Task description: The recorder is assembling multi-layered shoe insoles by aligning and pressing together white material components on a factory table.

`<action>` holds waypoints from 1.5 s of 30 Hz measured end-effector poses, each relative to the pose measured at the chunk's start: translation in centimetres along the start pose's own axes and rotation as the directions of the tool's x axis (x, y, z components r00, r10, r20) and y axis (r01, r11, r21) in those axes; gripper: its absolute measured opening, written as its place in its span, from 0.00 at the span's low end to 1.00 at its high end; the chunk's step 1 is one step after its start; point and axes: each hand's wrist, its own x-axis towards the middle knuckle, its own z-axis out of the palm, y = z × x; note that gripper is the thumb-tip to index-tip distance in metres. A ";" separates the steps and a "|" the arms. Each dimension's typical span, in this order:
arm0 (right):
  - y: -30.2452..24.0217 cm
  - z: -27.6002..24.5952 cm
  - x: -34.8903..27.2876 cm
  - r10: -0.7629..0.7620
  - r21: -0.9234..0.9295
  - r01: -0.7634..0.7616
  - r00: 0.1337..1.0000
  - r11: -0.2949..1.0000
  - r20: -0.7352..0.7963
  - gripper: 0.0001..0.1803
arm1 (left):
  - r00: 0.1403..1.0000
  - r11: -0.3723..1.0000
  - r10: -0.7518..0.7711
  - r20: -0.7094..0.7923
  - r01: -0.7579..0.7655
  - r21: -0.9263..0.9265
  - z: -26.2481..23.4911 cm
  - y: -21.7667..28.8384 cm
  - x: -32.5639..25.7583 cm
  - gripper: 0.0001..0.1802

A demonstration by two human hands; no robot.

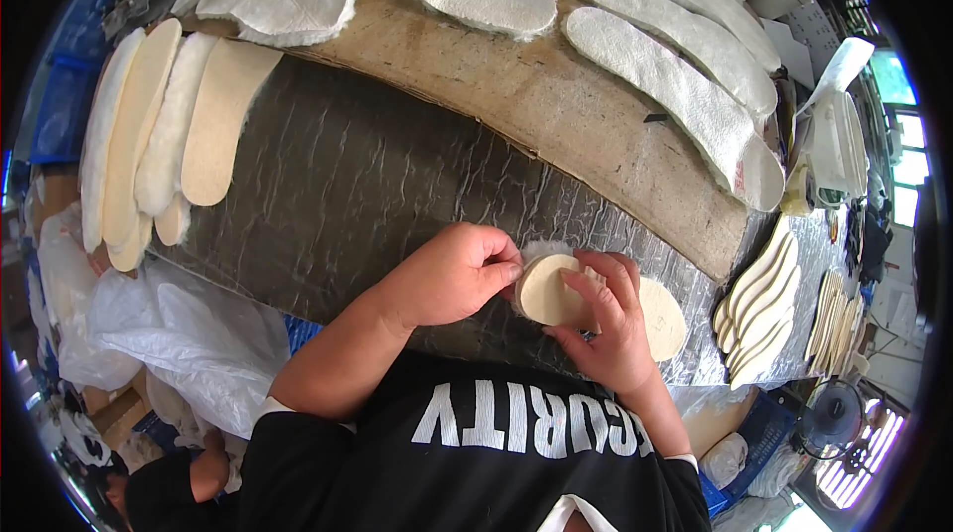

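A beige insole (pixel 549 294) with white fleece along its edge lies over the dark tabletop near my body. My left hand (pixel 460 274) is closed, thumb and forefinger pinching the fleece at the insole's left end. My right hand (pixel 613 322) wraps across the middle of it from the right, fingers on top and thumb at the near side. Past this hand a rounded beige end (pixel 663 319) shows; my fingers hide whether it belongs to the same insole or another piece.
Finished-looking fleece insoles (pixel 228 120) lie at the left. White, leathery insole pieces (pixel 665 95) rest on a brown board (pixel 467 85) along the far side. Fanned beige insole blanks (pixel 759 309) sit at the right. A plastic bag (pixel 189 333) hangs at the near left edge; another person's arm (pixel 206 472) shows below it.
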 end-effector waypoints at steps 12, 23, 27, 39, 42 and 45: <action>0.2 0.2 -0.1 -0.005 0.027 0.005 1.000 1.000 -0.006 0.37 | 1.000 1.000 0.005 -0.007 -0.005 0.013 0.1 0.5 0.0 0.05; 0.7 0.8 -0.4 -0.018 0.041 0.019 0.999 0.999 -0.027 0.37 | 0.999 0.999 -0.053 -0.014 0.053 -0.005 0.2 0.7 -0.3 0.07; 0.6 0.9 -0.3 -0.031 0.013 0.032 0.999 0.999 -0.037 0.36 | 0.999 0.999 -0.016 -0.050 0.019 0.042 0.3 0.9 -0.7 0.07; 0.3 -0.3 0.3 -0.013 -0.146 0.018 0.999 0.989 0.036 0.53 | 0.987 0.996 -0.090 -0.136 0.092 0.004 -0.2 -0.1 -1.1 0.06; 0.9 -0.9 0.3 0.115 -0.251 -0.080 0.985 0.965 0.126 0.59 | 0.974 0.969 -0.165 -0.154 0.131 -0.211 -1.3 -0.1 -0.8 0.06; 0.7 -2.7 1.3 0.172 -0.208 -0.102 0.919 0.973 0.356 0.57 | 0.973 0.941 -0.166 -0.160 0.108 -0.322 -1.4 -0.4 -0.7 0.07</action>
